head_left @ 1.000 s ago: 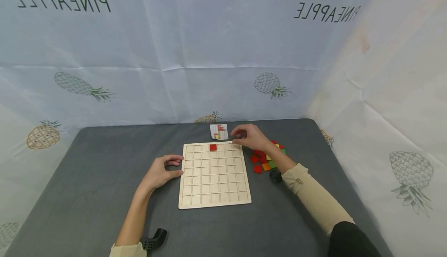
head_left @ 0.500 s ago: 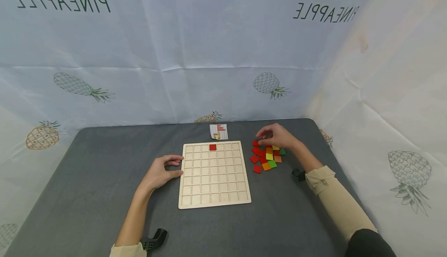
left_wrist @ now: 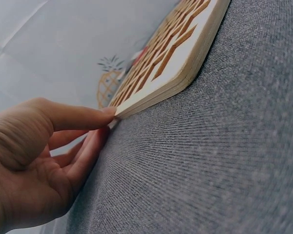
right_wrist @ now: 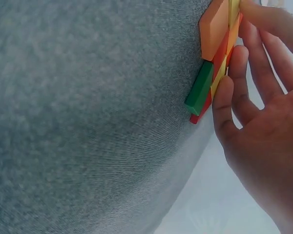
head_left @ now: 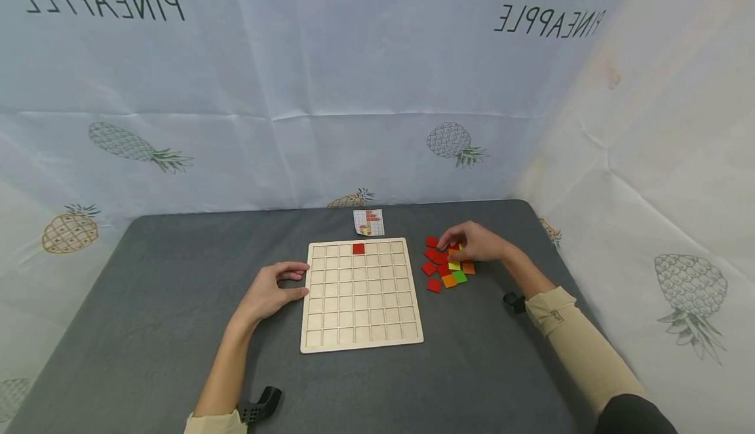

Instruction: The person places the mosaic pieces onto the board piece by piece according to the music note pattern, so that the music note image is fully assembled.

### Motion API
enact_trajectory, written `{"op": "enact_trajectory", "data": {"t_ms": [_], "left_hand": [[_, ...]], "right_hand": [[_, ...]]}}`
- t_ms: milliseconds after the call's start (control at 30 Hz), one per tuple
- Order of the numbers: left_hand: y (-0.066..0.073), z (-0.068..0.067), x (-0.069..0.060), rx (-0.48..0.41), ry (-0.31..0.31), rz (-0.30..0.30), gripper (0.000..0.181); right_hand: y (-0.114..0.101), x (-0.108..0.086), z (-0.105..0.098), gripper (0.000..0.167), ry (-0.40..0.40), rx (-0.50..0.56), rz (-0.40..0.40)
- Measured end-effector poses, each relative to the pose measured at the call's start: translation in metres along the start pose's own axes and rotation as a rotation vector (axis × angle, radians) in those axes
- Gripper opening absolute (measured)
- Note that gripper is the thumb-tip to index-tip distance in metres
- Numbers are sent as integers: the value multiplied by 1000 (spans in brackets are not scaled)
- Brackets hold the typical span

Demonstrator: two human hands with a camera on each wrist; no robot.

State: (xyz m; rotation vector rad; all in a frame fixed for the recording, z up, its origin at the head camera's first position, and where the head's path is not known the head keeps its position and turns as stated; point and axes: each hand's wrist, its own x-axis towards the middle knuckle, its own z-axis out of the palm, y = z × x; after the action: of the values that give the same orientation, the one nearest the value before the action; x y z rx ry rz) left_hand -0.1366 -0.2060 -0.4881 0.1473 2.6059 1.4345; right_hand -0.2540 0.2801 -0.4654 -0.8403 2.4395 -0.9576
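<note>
I'm resting the loosely spread left hand [head_left: 268,292] against the pale square wooden grid board [head_left: 362,303] at lower centre, probably steadying it. The right hand [head_left: 476,242] is arching over flat multicoloured square tiles [head_left: 444,270], right of centre; whether it's pinching one, I can't tell. The left wrist view is revealing the board's layered side [left_wrist: 156,96], which the head view isn't showing.

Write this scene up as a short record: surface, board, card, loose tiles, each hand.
Surface: dark gray, cloth-like
Board: pale wood with a square grid; one red tile in its far row
Card: printed grid with colored squares, just beyond the board's far edge
Loose tiles: red, orange, yellow, green; right of the board
Left hand: touches the board's left edge
Right hand: at the loose tiles; grip unclear
</note>
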Motion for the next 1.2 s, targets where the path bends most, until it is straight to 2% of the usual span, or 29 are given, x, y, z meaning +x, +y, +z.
{"op": "enact_trajectory", "data": {"t_ms": [233,467,733,1000,1200], "left_hand": [[0,0,0,-2,-3,-6,49],[0,0,0,11,5,-4,49],[0,1,0,2,3,-1,50],[0,1,1,7,0,-3,50],[0,-1,2,7,1,-2,49]], "right_hand": [[-4,1,1,23,4,-22,33],[-1,2,2,18,60,-49,31],[2,2,0,25,64,-41,44],[3,2,1,21,82,-30,19],[7,3,5,19,112,-61,-12]]}}
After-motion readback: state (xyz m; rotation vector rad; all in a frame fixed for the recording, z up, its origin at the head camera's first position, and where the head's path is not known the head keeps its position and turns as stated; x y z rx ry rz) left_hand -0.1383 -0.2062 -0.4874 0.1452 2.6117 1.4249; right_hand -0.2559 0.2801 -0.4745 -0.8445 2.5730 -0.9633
